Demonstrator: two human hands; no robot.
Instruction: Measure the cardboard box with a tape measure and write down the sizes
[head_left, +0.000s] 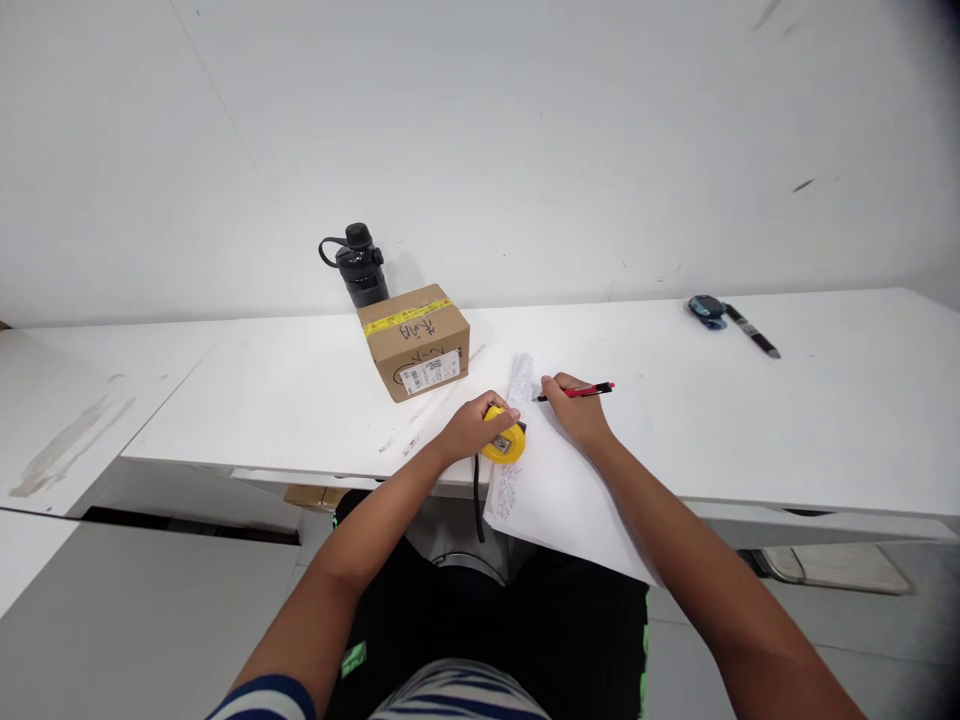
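My left hand is closed round a yellow tape measure, over the left edge of some white paper. A black strap hangs below the tape measure, past the table edge. In my right hand is a red and black pen, its tip at the upper part of the paper. Handwriting runs along the paper's left side, and the sheets overhang the front of the table. Behind my left hand stands a taped cardboard box with a shipping label and handwritten marks.
A black water bottle stands behind the box against the wall. To the far right, a dark blue object lies beside a black marker. The white table ends just before my lap.
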